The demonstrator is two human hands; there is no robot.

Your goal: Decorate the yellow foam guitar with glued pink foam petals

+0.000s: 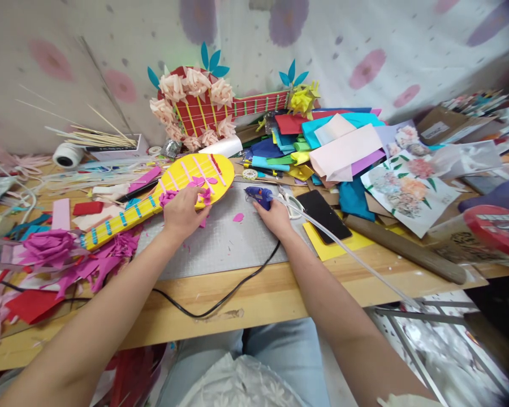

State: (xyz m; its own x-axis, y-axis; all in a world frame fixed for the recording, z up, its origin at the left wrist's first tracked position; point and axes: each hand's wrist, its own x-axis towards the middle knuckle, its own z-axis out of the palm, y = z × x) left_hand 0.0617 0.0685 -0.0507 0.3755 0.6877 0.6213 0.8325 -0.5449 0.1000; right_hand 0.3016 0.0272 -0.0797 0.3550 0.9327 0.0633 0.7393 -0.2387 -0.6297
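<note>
A yellow foam guitar point(152, 203) with pink strings and blue frets lies on a grey cutting mat point(224, 240). My left hand point(182, 212) rests on its round body, fingers curled and pressing magenta flower pieces point(203, 195) against it. My right hand point(275, 217) is closed around a blue hot glue gun point(258, 195), whose nozzle points left toward the guitar. A clear glue stick point(343, 249) trails back from the gun and a black cord point(220, 302) runs over the table edge. A small pink petal point(238, 217) lies on the mat between my hands.
A red guitar with cream paper flowers point(195, 104) leans on the back wall. Colored foam sheets point(335, 147) are piled at right, beside a black phone point(324, 215), scissors point(290, 200) and a cardboard tube point(407, 249). Magenta scraps point(68, 260) and wooden sticks point(97, 135) lie at left.
</note>
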